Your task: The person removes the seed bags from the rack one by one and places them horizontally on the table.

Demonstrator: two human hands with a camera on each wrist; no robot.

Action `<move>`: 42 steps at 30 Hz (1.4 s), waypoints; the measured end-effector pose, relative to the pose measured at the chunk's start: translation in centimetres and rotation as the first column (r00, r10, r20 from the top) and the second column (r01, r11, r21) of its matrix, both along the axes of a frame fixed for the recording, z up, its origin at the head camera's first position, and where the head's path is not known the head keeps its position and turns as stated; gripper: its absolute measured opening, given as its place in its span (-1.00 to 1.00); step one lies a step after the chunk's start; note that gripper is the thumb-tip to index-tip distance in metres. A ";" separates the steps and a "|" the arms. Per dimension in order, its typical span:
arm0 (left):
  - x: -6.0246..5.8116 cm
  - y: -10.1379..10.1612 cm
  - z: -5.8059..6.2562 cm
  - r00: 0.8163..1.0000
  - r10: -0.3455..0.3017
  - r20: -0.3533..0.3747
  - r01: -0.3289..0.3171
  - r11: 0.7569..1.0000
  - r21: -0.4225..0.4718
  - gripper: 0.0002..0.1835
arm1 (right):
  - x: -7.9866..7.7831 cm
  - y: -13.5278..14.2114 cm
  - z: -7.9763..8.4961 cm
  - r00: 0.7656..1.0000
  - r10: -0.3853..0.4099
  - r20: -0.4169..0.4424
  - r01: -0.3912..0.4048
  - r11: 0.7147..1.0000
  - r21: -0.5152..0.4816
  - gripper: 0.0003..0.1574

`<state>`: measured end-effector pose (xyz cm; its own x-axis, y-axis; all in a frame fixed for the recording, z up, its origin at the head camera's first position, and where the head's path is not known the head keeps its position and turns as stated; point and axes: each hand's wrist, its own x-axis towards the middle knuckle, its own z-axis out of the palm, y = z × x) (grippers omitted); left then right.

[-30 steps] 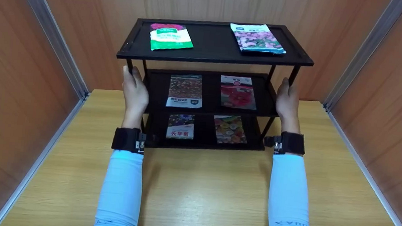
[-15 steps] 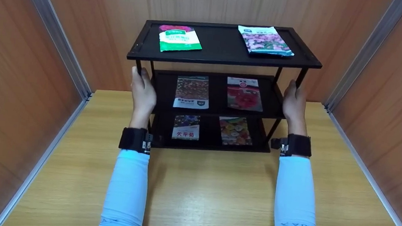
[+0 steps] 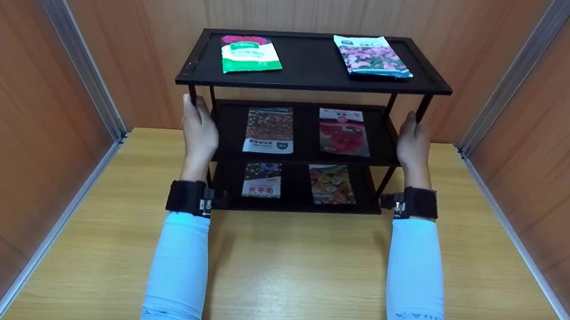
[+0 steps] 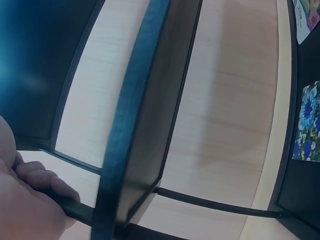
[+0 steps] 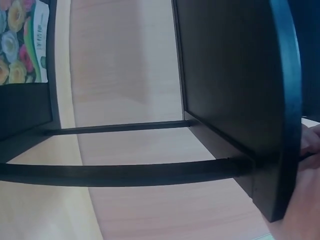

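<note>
A black three-tier shelf rack [image 3: 303,81] stands against the back of the booth. My left hand [image 3: 200,131] grips its front left post just under the top tier, and in the left wrist view curled fingers [image 4: 47,180] wrap that post. On the other side my right hand [image 3: 413,146] holds the front right post; only part of it shows in the right wrist view. The top tier carries a green-and-white seed packet [image 3: 251,57] and a pink-flower seed packet [image 3: 373,57]. Below lie a brown-and-white packet [image 3: 270,127] and a red-flower packet [image 3: 344,134].
On the bottom tier lie a blue-flower packet [image 3: 262,180] and a packet with multicoloured flowers [image 3: 332,185]. Wood-grain panels rise behind the rack [image 3: 290,1] and at both sides. The pale wooden tabletop [image 3: 285,270] stretches in front of it.
The rack, with its packets and both gripping hands, has shifted slightly to the right over the last second, with a tiny move back left in the latest half second. Both grips look the same.
</note>
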<state>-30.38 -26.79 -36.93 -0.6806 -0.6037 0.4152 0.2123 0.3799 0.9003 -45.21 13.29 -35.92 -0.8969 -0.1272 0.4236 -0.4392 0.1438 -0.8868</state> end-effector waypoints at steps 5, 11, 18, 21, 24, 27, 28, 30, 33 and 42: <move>0.0 -0.4 0.2 1.000 0.007 0.029 -0.007 1.000 -0.007 -0.43 | 0.1 -0.1 0.3 1.000 0.011 0.009 -0.012 0.999 0.044 -0.29; -0.2 -0.3 0.2 0.999 0.023 0.034 -0.022 0.999 -0.026 -0.50 | 0.4 0.1 0.3 1.000 0.001 0.022 -0.002 0.999 0.048 -0.30; 0.0 0.0 0.3 0.999 0.008 0.036 -0.008 1.000 -0.001 -0.43 | 0.4 0.1 0.2 1.000 0.002 0.013 -0.003 1.000 0.009 -0.33; 0.1 0.1 0.3 0.999 0.007 0.035 -0.007 1.000 0.009 -0.39 | 0.6 0.1 0.3 1.000 -0.003 0.008 0.002 1.000 0.028 -0.33; 0.1 0.1 0.2 0.999 0.001 0.036 -0.001 1.000 0.017 -0.35 | 0.7 0.1 0.4 1.000 -0.014 0.004 0.014 0.998 0.061 -0.33; 0.1 0.1 0.0 1.000 -0.003 0.028 0.003 1.000 0.019 -0.37 | 0.6 0.2 0.4 1.000 -0.019 0.009 0.018 0.996 0.084 -0.35; 0.2 0.2 0.0 0.999 -0.011 0.033 0.010 1.000 0.025 -0.34 | 0.3 0.3 0.1 1.000 -0.022 0.013 0.020 0.996 0.088 -0.36; 0.2 0.2 -0.2 0.999 -0.021 0.039 0.020 0.999 0.030 -0.34 | -0.4 0.4 -0.4 0.999 -0.030 0.025 0.028 0.995 0.094 -0.40; 0.5 0.2 -0.3 0.998 -0.043 0.054 0.040 0.998 0.049 -0.38 | -1.6 0.6 -1.5 0.999 -0.039 0.021 0.037 0.993 0.111 -0.38; 2.1 0.9 -0.9 0.994 -0.019 0.105 0.023 0.999 -0.035 -0.29 | -1.3 1.2 -2.7 0.996 -0.083 0.011 0.079 0.974 0.213 -0.35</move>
<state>-28.28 -25.90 -37.82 -0.7339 -0.5748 0.3621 0.1255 0.4091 0.9038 -46.48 14.49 -38.64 -0.9159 -0.1387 0.3766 -0.4009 0.3638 -0.8408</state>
